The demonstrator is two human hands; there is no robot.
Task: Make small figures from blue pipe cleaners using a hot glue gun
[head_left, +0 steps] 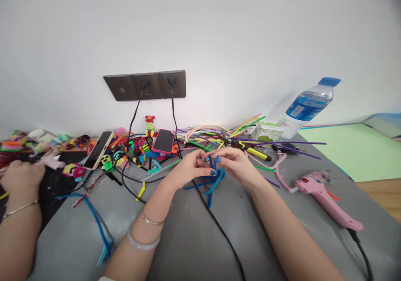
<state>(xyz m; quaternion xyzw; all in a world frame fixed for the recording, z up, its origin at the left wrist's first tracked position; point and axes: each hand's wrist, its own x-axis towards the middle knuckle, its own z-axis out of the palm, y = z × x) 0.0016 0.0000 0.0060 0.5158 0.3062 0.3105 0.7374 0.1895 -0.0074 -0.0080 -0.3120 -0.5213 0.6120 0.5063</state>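
Between my two hands is a bent blue pipe cleaner [214, 161], raised a little over the grey table [200, 243]. The fingers of my left hand [190, 167] pinch it from one side. From the other side my right hand [237, 164] grips it, thumb and fingers closed. Part of its shape is hidden behind my fingertips. Right below my hands lie more blue pipe cleaner pieces [216, 184]. Another long blue pipe cleaner [97, 218] rests on the table left of my left forearm.
A pink glue gun [328, 201] lies at right. Behind my hands are yellow-handled pliers [255, 150], loose pipe cleaners [209, 132] and a phone [163, 141]. A water bottle [308, 105] stands near the wall. Black cords cross the table. Another person's hand [23, 181] is at left.
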